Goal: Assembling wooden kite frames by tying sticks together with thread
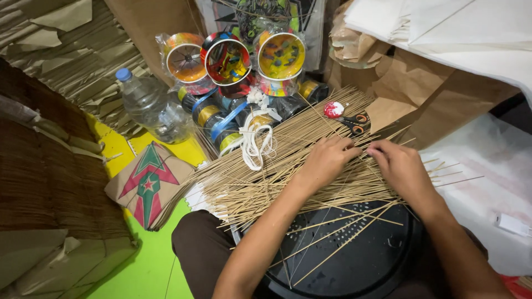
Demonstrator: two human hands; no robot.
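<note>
The sticks (288, 166) look like thin matt wood or bamboo, pale and dry. The round tray (354, 260) is black perforated plastic with a dull sheen, the bottle (147, 105) clear glossy plastic. The kite (148, 185) is matt brown paper.

both forearms enter from the bottom edge and converge toward frame centre. left hand (327, 158) sits just left of centre, palm down, fingers curled forward and bent at the knuckles. right hand (402, 166) lies just right of it, palm down, fingers bunched and angled left toward the left hand's fingertips. fingertips nearly meet; contact between them unclear. wrists straight, elbows out of frame. bent knee at bottom centre-left.
</note>
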